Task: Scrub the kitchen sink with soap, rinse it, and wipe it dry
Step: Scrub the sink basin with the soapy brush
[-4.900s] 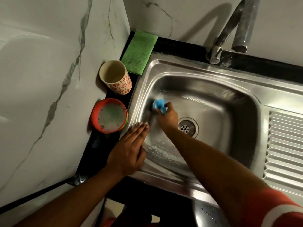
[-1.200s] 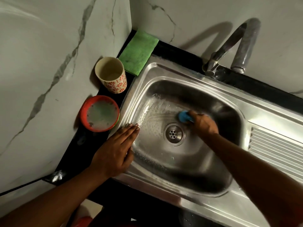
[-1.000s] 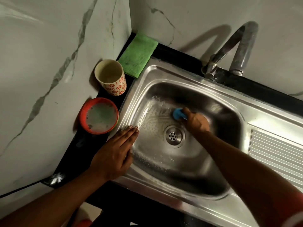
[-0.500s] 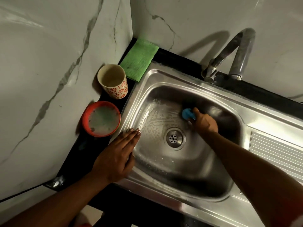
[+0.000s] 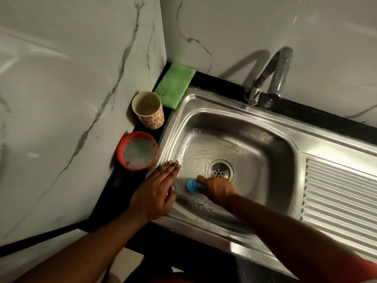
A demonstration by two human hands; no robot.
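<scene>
Inside steel sink [image 5: 271, 152], right hand [image 5: 219, 187] grips blue scrubber [image 5: 192, 185].

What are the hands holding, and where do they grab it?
The right hand grips the blue scrubber by one end, pressing it on the floor of the sink. The left hand holds nothing; it lies flat on the sink rim.

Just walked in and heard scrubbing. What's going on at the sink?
A person is scrubbing the sink. The right hand grips a blue scrubber and presses it to the basin floor, just left of the drain. The left hand rests flat on the sink's left rim. Suds streak the basin, and no water runs from the tap. A red bowl of cloudy liquid, a cup and a green cloth sit left of the sink.
</scene>
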